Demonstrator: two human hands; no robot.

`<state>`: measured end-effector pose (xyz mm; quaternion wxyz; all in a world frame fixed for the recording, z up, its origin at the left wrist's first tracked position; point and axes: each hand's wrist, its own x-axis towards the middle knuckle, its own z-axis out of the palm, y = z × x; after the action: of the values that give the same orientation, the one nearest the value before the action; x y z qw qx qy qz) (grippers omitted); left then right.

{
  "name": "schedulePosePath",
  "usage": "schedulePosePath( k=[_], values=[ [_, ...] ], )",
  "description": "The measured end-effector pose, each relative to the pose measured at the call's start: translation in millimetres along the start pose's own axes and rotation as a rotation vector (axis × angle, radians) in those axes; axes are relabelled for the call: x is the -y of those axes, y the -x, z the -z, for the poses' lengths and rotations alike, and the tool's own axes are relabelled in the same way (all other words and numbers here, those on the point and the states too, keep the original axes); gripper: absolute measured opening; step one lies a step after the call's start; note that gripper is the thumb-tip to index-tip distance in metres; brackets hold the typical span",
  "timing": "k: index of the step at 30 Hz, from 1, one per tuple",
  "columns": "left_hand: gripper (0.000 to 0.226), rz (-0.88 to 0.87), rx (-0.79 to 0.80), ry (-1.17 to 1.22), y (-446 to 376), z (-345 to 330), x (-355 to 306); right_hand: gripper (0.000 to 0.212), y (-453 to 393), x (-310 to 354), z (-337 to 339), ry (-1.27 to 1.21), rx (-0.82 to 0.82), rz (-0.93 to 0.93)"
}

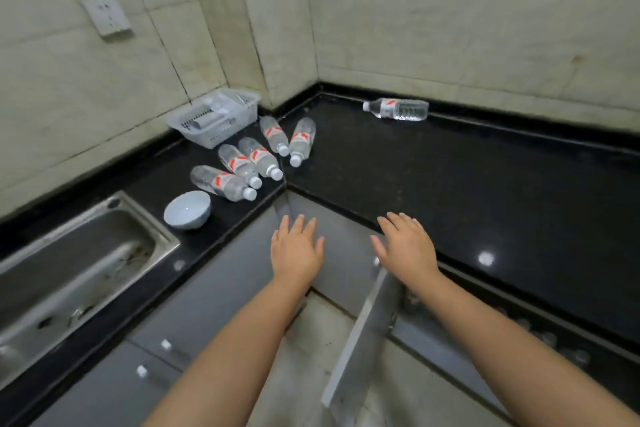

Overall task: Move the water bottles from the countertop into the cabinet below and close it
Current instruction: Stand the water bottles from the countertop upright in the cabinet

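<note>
Several clear water bottles (258, 156) with red labels lie on their sides in the inner corner of the black countertop (450, 191). One more bottle (396, 109) lies alone against the back wall on the right. My left hand (297, 250) and my right hand (407, 248) hover empty, fingers spread, in front of the counter's corner, below the bottles. A grey cabinet door (360, 343) stands swung open under my right wrist. Bottle caps show dimly inside the cabinet (540, 333) under the right counter.
A white bowl (187, 210) sits left of the bottles. A white plastic basket (214, 116) stands against the wall behind them. A steel sink (69, 274) is at the left. Grey cabinet fronts with white knobs (166, 344) run below.
</note>
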<state>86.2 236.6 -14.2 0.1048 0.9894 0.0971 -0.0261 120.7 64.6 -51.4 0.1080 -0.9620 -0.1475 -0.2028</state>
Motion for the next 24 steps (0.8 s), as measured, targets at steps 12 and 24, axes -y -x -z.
schedulePosePath(
  k=[12, 24],
  values=[
    [0.049, -0.126, -0.036, -0.087, -155, 39, 200, 0.036, -135, 142, -93, -0.038, 0.017, -0.077],
    [0.050, -0.214, -0.021, -0.155, -182, 21, 224, 0.023, -188, 162, -134, -0.055, 0.119, 0.014]
  ],
)
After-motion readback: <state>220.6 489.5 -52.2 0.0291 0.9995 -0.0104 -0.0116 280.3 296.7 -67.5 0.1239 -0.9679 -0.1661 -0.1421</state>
